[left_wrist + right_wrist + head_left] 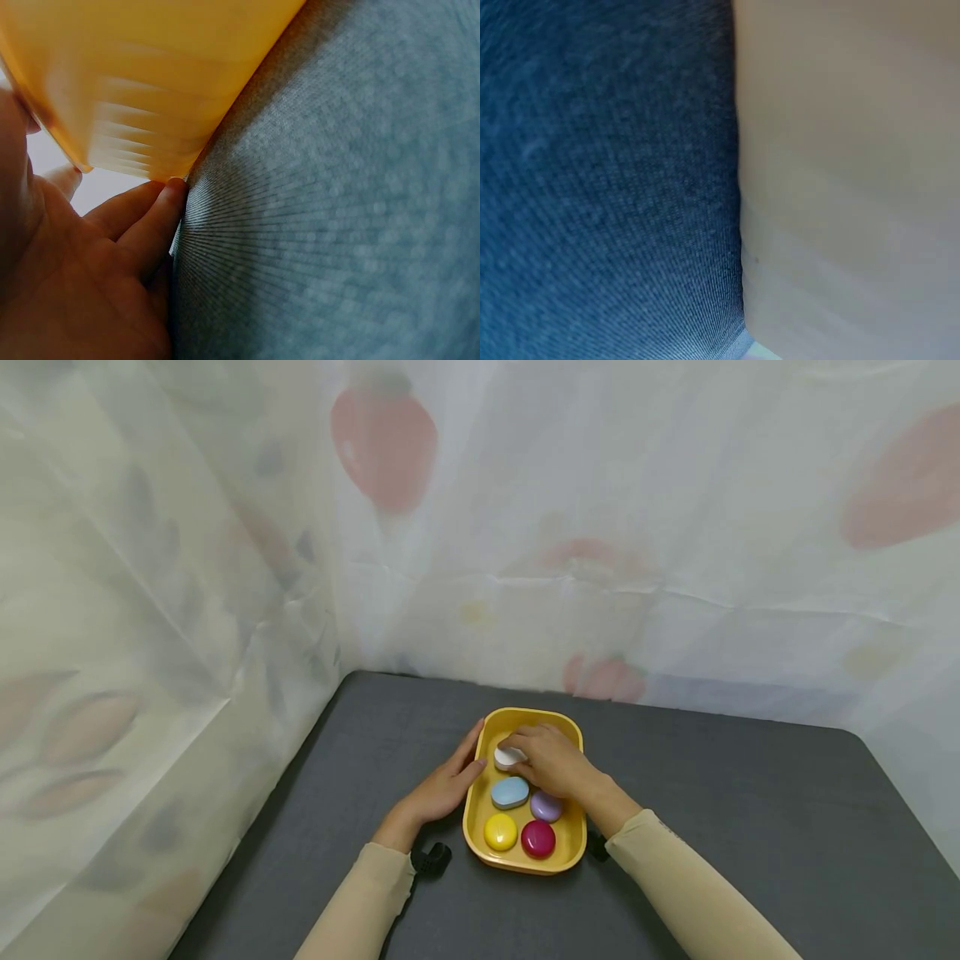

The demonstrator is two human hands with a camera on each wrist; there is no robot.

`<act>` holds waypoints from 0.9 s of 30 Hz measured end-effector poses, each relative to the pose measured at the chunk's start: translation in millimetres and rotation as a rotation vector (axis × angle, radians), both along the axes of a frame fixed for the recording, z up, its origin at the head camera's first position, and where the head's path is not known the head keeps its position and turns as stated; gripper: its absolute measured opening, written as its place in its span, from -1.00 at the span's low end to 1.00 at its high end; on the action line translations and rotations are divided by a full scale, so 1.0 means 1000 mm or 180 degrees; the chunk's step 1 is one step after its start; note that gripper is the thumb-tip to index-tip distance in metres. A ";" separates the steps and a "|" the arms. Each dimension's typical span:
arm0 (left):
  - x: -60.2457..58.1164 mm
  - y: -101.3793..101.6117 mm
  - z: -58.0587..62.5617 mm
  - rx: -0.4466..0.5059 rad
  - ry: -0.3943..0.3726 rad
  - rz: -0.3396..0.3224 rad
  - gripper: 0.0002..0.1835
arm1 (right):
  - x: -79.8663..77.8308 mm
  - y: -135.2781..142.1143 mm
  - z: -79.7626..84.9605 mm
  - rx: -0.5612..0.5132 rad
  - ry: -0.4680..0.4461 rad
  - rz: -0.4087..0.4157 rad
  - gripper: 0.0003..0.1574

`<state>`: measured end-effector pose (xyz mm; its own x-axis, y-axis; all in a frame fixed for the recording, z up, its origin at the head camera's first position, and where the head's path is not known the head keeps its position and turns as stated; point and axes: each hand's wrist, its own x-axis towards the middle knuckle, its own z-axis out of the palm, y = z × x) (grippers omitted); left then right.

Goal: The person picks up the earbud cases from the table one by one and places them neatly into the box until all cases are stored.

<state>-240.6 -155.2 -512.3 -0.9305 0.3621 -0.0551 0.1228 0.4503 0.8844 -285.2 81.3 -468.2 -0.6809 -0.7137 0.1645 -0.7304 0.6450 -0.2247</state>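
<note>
A yellow tray (471,839) with rounded corners lies on the dark grey cloth. My left hand (441,792) rests against its left wall, thumb at the rim. In the left wrist view, the straight fingers (154,229) touch the tray's outer wall (172,67) low down by the cloth. Reaching over the right rim, my right hand (558,764) pinches a white rounded piece (508,757) inside the tray. Nearer me in the tray lie a light blue oblong piece (510,792), a purple piece (546,807), a yellow round piece (500,832) and a crimson round piece (538,839).
Dark grey cloth (735,827) covers the table around the tray. A pale fruit-print curtain (480,527) hangs behind and along the left side. Close to the right wrist camera, a pale smooth surface (847,180) stands beside the cloth; the right hand is hidden there.
</note>
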 end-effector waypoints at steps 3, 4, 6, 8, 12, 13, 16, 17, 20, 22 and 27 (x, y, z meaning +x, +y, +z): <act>0.000 0.000 0.000 -0.0006 0.0011 0.0000 -0.31 | 0.000 0.000 -0.001 -0.0013 -0.0002 0.0000 -0.57; 0.000 0.000 0.000 -0.0004 0.0012 -0.0005 -0.31 | -0.001 0.000 -0.001 -0.0015 -0.0006 -0.0002 -0.57; 0.001 0.000 0.000 -0.0001 0.0009 -0.0010 -0.31 | -0.001 -0.001 -0.002 -0.0010 -0.0016 -0.0010 -0.57; 0.002 0.000 -0.001 0.0014 0.0002 -0.0018 -0.31 | -0.001 -0.001 -0.003 -0.0006 -0.0032 -0.0014 -0.58; 0.002 0.000 -0.002 0.0026 -0.0008 -0.0035 -0.31 | 0.000 -0.001 -0.005 0.0007 -0.0032 -0.0016 -0.57; 0.002 0.000 -0.002 0.0025 -0.0009 -0.0037 -0.31 | 0.000 -0.001 -0.005 0.0003 -0.0027 -0.0016 -0.57; 0.003 0.002 -0.002 0.0023 0.0002 -0.0047 -0.30 | 0.001 -0.001 -0.005 -0.0007 -0.0018 -0.0015 -0.57; 0.003 0.002 -0.002 0.0022 -0.0001 -0.0047 -0.29 | 0.002 0.000 -0.004 -0.0012 -0.0020 -0.0018 -0.57; 0.003 0.003 -0.002 0.0030 0.0012 -0.0040 -0.29 | 0.003 0.000 -0.004 -0.0016 -0.0040 -0.0029 -0.56; 0.004 0.004 -0.003 0.0025 0.0017 -0.0024 -0.29 | 0.003 0.000 -0.003 -0.0013 -0.0052 -0.0032 -0.55; 0.005 0.005 -0.005 0.0045 0.0019 -0.0039 -0.29 | 0.004 0.000 -0.001 -0.0007 -0.0089 -0.0026 -0.51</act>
<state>-235.6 -150.6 -516.9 -0.9263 0.3741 -0.0445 0.1334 0.4362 0.8899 -281.7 81.8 -469.5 -0.6910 -0.7078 0.1469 -0.7185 0.6504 -0.2465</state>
